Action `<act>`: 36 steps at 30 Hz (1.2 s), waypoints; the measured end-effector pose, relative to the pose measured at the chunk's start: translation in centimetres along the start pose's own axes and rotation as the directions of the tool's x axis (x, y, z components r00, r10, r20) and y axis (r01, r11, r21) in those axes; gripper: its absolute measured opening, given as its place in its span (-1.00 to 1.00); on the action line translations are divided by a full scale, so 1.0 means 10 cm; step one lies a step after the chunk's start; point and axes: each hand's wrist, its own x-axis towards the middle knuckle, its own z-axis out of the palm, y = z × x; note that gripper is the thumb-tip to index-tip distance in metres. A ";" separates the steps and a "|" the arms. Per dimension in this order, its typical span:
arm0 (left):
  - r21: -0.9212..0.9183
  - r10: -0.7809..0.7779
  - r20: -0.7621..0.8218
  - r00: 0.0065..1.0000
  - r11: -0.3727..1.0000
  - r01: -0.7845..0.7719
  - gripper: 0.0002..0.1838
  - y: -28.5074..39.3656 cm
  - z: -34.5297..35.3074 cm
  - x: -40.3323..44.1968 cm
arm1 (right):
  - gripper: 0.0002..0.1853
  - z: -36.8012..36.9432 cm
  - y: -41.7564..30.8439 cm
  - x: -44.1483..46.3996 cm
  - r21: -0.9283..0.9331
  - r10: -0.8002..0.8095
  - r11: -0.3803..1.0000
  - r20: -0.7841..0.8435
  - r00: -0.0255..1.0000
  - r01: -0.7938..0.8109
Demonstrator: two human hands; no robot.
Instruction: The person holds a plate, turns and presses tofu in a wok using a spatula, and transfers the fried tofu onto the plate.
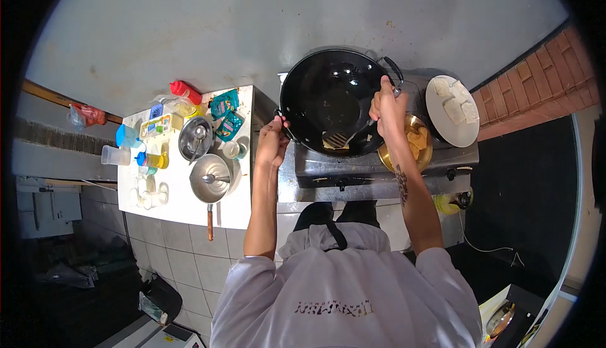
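Observation:
A black wok (334, 95) sits tilted over the stove, with a shiny, oily-looking inside. My left hand (273, 143) is closed around its left side handle. In my right hand (389, 108) is the handle of a slotted spatula (339, 138), whose head reaches down to the wok's near side. A small pale yellow piece of food (331, 143) lies at the spatula's head; I cannot tell whether it rests on it or beside it. Below my right forearm, partly hidden, stands a brass-coloured bowl (384, 153) holding golden pieces of food (416, 140).
Right of the stove (379, 177) is a white oval plate (442, 127) bearing several white slabs. A white table (177, 212) on the left carries a saucepan (211, 190), a metal bowl (189, 149), a red bottle (185, 91) and green packets (224, 104). A grey wall (271, 20) stands behind.

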 end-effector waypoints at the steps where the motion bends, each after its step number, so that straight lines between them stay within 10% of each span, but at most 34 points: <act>1: 0.002 -0.008 -0.010 1.000 1.000 0.008 -0.79 0.01 0.01 -0.01 | -0.53 0.01 -0.02 0.00 -0.006 0.020 1.000 0.007 1.000 -0.020; 20: 0.048 0.050 -0.037 0.998 0.998 -0.048 -0.75 -0.01 0.02 -0.02 | -0.76 -0.01 0.03 0.01 0.003 0.125 0.992 -0.090 0.988 -0.125; 31: 0.115 -0.043 0.070 0.997 0.993 0.034 -0.80 0.22 0.06 -0.18 | -0.52 0.01 0.01 0.09 0.005 0.121 0.993 -0.144 0.982 -0.122; 36: 0.450 -0.038 0.083 0.996 0.893 -0.003 -0.80 0.30 0.04 -0.20 | -0.52 -0.01 0.00 0.11 0.008 0.109 0.994 -0.116 0.987 -0.109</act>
